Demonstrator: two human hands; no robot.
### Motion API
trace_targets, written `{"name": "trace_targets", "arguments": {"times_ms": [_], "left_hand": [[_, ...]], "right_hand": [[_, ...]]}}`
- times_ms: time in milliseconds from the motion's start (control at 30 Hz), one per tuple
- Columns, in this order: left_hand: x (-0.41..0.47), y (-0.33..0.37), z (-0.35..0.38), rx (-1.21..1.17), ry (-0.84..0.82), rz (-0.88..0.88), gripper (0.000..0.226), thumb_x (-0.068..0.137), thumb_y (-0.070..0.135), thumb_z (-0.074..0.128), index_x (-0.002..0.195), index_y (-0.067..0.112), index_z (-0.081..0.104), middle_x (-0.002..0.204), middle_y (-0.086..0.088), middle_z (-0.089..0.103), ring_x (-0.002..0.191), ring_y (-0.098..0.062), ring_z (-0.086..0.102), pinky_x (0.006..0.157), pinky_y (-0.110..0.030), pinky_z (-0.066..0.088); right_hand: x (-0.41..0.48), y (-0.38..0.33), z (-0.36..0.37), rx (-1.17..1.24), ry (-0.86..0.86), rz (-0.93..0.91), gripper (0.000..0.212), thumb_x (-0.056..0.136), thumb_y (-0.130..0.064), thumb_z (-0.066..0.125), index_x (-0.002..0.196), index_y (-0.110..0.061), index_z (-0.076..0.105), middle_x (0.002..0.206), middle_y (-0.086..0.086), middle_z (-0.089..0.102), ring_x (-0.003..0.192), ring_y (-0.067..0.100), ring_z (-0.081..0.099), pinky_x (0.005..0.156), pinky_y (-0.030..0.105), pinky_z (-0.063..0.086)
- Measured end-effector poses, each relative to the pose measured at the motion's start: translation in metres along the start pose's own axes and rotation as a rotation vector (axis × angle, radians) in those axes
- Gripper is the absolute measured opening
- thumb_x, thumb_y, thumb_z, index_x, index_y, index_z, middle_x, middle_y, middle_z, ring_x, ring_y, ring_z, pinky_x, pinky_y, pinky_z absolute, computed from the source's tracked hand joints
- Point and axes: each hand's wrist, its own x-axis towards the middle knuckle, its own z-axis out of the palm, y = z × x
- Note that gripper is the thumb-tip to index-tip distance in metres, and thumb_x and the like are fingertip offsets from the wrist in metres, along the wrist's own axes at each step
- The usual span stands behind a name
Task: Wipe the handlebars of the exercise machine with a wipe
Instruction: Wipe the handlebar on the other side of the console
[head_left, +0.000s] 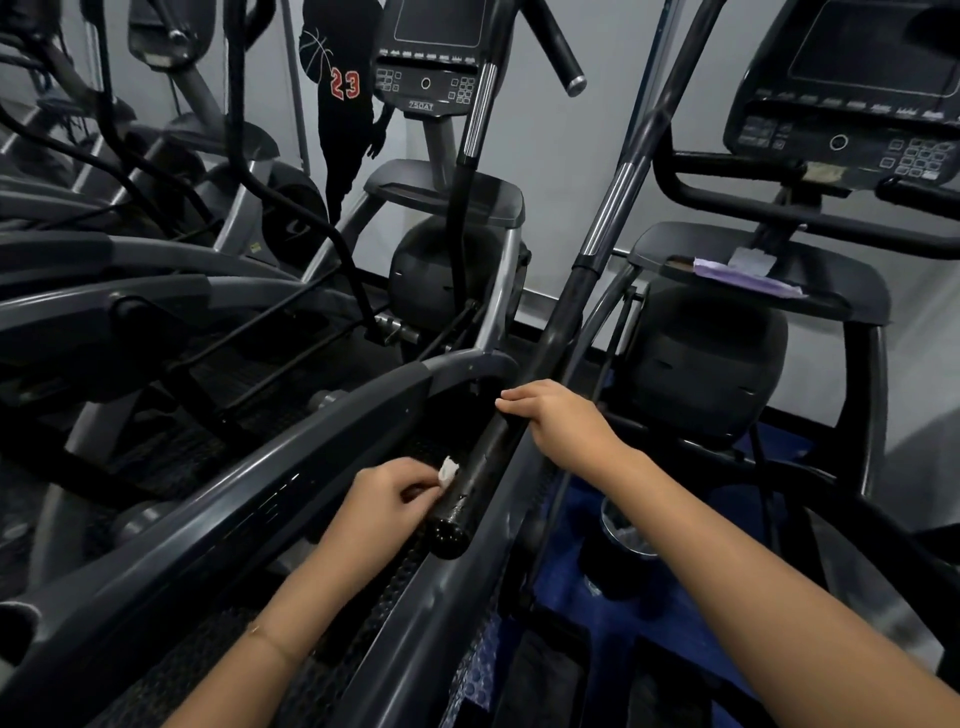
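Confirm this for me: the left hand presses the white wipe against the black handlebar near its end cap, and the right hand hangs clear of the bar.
One part is wrong. The right hand does not hang clear: the head view shows it gripping the handlebar higher up. The rest stands: the left hand presses the white wipe against the bar near its end cap.

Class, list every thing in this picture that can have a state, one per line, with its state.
left hand: pinches the wipe against the handlebar.
right hand: grips the handlebar higher up.
wipe: crumpled, pressed to the handlebar.
handlebar: slanted, its black grip scuffed.
middle console screen: dark.
right console screen: dark.
purple cloth: lying on the right machine's shelf.
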Motion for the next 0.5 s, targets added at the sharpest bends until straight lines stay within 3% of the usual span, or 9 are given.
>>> {"name": "trace_targets", "arguments": {"times_ms": [133,200,300,367,433,500], "left_hand": [[-0.012,0.007,-0.008,-0.254,0.012,-0.055,0.028,0.079,0.003,0.07,0.076,0.031,0.071,0.08,0.011,0.071,0.076,0.003,0.065,0.072,-0.005,0.046],[-0.006,0.016,-0.009,-0.183,-0.03,-0.002,0.034,0.081,0.004,0.069,0.079,0.038,0.068,0.082,0.011,0.069,0.081,0.004,0.064,0.075,-0.006,0.045],[-0.001,0.025,-0.013,0.007,-0.132,0.053,0.025,0.082,0.026,0.071,0.077,0.05,0.066,0.089,0.016,0.064,0.085,0.001,0.061,0.078,-0.012,0.046],[-0.004,0.029,-0.018,0.014,-0.176,0.014,0.017,0.079,0.037,0.071,0.07,0.051,0.067,0.088,0.015,0.063,0.081,-0.002,0.061,0.072,-0.019,0.051],[-0.006,0.036,-0.016,-0.017,-0.144,-0.059,0.019,0.076,0.032,0.074,0.065,0.045,0.068,0.085,0.01,0.062,0.077,-0.005,0.061,0.062,-0.019,0.051],[0.0,0.046,-0.01,0.025,-0.09,-0.125,0.014,0.074,0.027,0.076,0.066,0.034,0.068,0.082,0.007,0.06,0.076,-0.005,0.059,0.062,-0.015,0.046]], "right_hand": [[0.0,-0.001,0.0,-0.002,0.01,-0.002,0.053,0.09,0.004,0.038,0.131,-0.027,0.053,0.137,-0.013,0.048,0.13,0.006,0.034,0.093,0.021,0.038],[0.0,-0.001,-0.001,-0.016,0.016,-0.007,0.053,0.09,0.004,0.038,0.131,-0.027,0.053,0.137,-0.013,0.048,0.129,0.007,0.035,0.089,0.019,0.036],[-0.002,-0.001,0.0,-0.021,0.018,-0.01,0.053,0.09,0.003,0.037,0.132,-0.027,0.052,0.138,-0.013,0.047,0.13,0.007,0.034,0.093,0.022,0.038],[-0.002,-0.002,0.001,-0.013,0.018,-0.009,0.054,0.09,0.003,0.037,0.132,-0.026,0.052,0.138,-0.012,0.047,0.13,0.007,0.034,0.094,0.024,0.039],[-0.002,-0.002,0.001,-0.007,0.026,-0.008,0.054,0.089,0.004,0.038,0.131,-0.026,0.053,0.137,-0.012,0.048,0.13,0.008,0.035,0.093,0.023,0.039],[-0.002,-0.003,0.001,-0.013,0.033,-0.005,0.053,0.089,0.003,0.038,0.131,-0.026,0.053,0.137,-0.012,0.049,0.129,0.008,0.035,0.091,0.023,0.039]]}}
